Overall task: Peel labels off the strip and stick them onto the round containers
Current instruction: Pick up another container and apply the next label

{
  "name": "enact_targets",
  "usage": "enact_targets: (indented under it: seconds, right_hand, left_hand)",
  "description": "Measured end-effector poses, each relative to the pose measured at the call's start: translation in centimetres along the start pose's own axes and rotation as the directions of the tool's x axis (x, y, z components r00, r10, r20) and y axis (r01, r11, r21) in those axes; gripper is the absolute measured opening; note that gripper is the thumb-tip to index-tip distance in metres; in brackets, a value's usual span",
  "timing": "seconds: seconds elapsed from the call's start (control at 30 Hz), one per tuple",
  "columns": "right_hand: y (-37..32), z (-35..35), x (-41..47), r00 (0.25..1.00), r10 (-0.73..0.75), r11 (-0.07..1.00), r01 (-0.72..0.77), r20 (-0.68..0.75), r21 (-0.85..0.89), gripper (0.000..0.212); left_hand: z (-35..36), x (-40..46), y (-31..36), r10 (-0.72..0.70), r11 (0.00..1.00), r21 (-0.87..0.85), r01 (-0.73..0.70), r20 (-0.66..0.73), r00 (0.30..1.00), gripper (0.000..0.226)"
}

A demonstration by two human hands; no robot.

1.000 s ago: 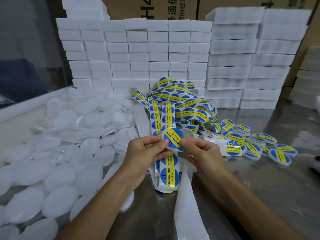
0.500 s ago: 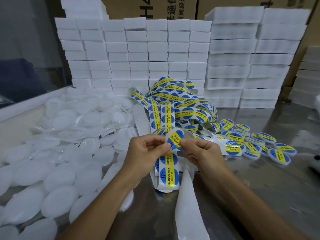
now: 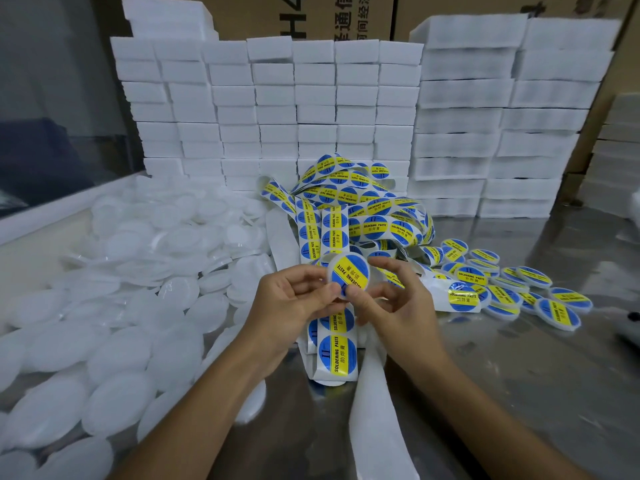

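Observation:
A round translucent container (image 3: 349, 276) with a blue and yellow "SOLDERING PASTE" label on its face is held up between both hands above the table. My left hand (image 3: 294, 306) pinches its lower left edge. My right hand (image 3: 394, 303) touches its right and bottom edge, thumb under the label, fingers spread. Below the hands hangs the label strip (image 3: 334, 348) with blue-yellow labels on it. A tangled heap of label strip (image 3: 360, 206) lies behind.
A large pile of blank white round containers (image 3: 131, 299) fills the left side. Several labelled containers (image 3: 512, 292) lie at the right on the metal table (image 3: 519, 393). Empty white backing strip (image 3: 374, 420) trails toward me. Stacked white foam blocks (image 3: 311, 109) wall off the back.
The labelled container has turned so its face tilts toward me and sits a little higher and further right. My right fingers have spread apart around its edge.

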State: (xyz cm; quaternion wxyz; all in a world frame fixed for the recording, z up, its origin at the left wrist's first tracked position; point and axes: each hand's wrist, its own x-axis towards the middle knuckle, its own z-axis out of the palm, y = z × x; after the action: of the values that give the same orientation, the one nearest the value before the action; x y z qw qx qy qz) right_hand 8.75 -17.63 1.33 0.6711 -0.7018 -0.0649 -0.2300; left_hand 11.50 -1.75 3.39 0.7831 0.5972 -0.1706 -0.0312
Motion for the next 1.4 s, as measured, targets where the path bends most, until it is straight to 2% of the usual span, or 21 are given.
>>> enact_targets:
  seconds: [0.13,0.27,0.37,0.43,0.53,0.57,0.67,0.7,0.8,0.9,1.0,1.13,1.23,1.33,1.4]
  right_hand:
    - [-0.2,0.1,-0.1,0.997,-0.066,0.998,0.066,0.03,-0.002,0.05]
    - [-0.2,-0.4,0.2,0.998,-0.007,0.992,0.0,0.055,0.125,0.022]
    - [-0.1,-0.8,0.4,1.0,0.008,0.994,-0.012,0.029,0.113,0.016]
    - [0.0,-0.7,0.4,0.999,-0.014,0.997,0.011,0.046,0.072,0.018]
    - [0.2,-0.3,0.1,0.992,-0.032,0.999,0.03,0.126,0.02,0.043]
    - [0.3,-0.1,0.1,0.99,-0.023,1.0,0.02,0.141,0.024,0.043]
    - [0.5,-0.2,0.4,0.995,-0.013,1.0,0.011,0.103,0.019,0.012]
    - [0.6,-0.3,0.5,0.997,-0.007,1.0,0.007,0.078,0.007,0.01]
    - [0.4,-0.4,0.4,0.999,0.035,0.998,-0.037,0.031,0.044,0.019]
    - [0.2,0.0,0.1,0.997,0.033,0.998,-0.036,0.068,0.056,0.019]
    - [-0.3,0.2,-0.3,0.993,0.046,0.992,-0.058,0.111,0.113,0.024]
    - [-0.5,0.0,-0.2,0.996,0.088,0.994,-0.09,0.027,0.065,0.042]
    - [0.0,-0.3,0.1,0.998,0.063,0.997,-0.062,-0.02,0.053,0.031]
    - [0.1,-0.5,0.2,0.999,0.028,0.998,-0.03,0.038,0.053,0.01]
    - [0.0,-0.4,0.1,0.992,0.037,0.996,-0.048,0.124,0.08,0.026]
  left_hand:
    - [0.0,-0.1,0.0,-0.014,1.0,0.004,0.014,0.071,0.997,0.033]
    - [0.1,-0.2,-0.2,-0.039,0.999,-0.018,0.041,0.056,0.998,0.029]
    - [0.1,-0.3,-0.2,-0.048,0.999,0.003,0.048,0.077,0.996,0.031]
    - [0.0,-0.2,-0.2,-0.046,0.999,-0.016,0.047,0.058,0.997,0.025]
    - [-0.1,0.0,-0.3,-0.041,0.998,-0.047,0.041,0.017,0.999,0.014]
    - [-0.1,0.0,-0.4,-0.039,0.998,-0.038,0.04,0.016,0.999,0.012]
    - [-0.1,-0.1,-0.5,-0.045,0.999,-0.008,0.045,0.052,0.998,0.016]
    - [0.1,-0.2,-0.6,-0.052,0.999,-0.012,0.053,0.079,0.995,0.022]
    - [0.7,-0.4,-0.9,-0.055,0.998,-0.001,0.055,0.155,0.986,0.037]
    - [1.1,-0.5,-0.8,-0.043,0.999,-0.007,0.044,0.143,0.989,0.035]
    - [1.1,-0.3,-0.8,-0.038,0.999,0.023,0.036,0.095,0.995,0.023]
    - [1.2,-0.3,-1.2,-0.041,0.99,0.137,0.026,0.108,0.993,0.026]
    - [1.1,-0.2,-1.3,-0.084,0.988,0.142,0.067,0.114,0.99,0.031]
    - [0.3,0.1,-1.2,-0.082,0.995,0.065,0.079,0.04,0.996,0.026]
    - [-0.1,0.2,-1.1,-0.065,0.996,0.06,0.067,-0.031,0.997,0.023]
